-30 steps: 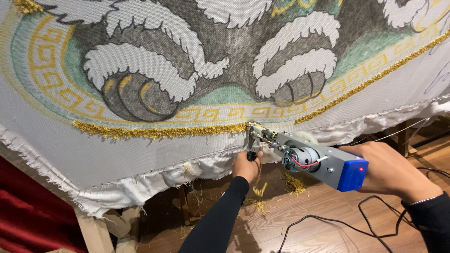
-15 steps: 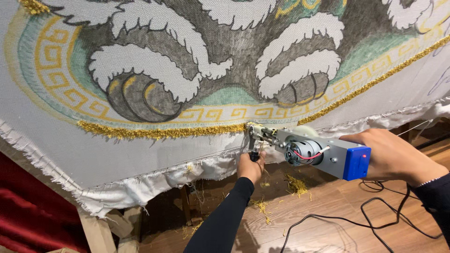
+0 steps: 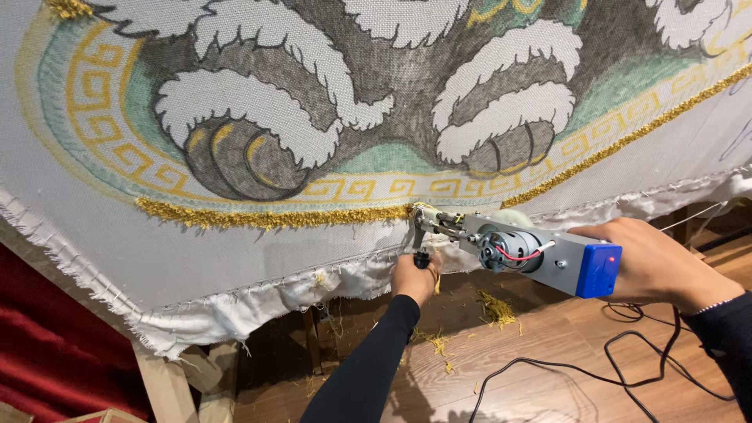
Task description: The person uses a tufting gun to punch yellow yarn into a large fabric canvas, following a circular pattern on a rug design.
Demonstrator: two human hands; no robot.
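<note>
The left hand [image 3: 413, 278] is closing its fingers around the small black front grip of the tufting gun [image 3: 517, 249], thumb side up, just below the needle end. The right hand [image 3: 658, 266] is wrapping the rear handle, mostly hidden behind the gun's blue end block, so I cannot tell how its fingers are sitting. The gun is lying nearly level, its tip pressing on the stretched backing cloth [image 3: 258, 266] where the gold tufted band [image 3: 274, 218] is ending, at about 9 o'clock from the motor. Toward 3 o'clock an untufted gold outline is running on up the cloth. At 6 o'clock the frayed white hem [image 3: 258, 301] is hanging off the wooden frame [image 3: 164, 384]; under it open wooden floor [image 3: 548, 368] is showing, with yellow yarn scraps [image 3: 496, 308] and a black cable [image 3: 627, 376] trailing near the right sleeve.
</note>
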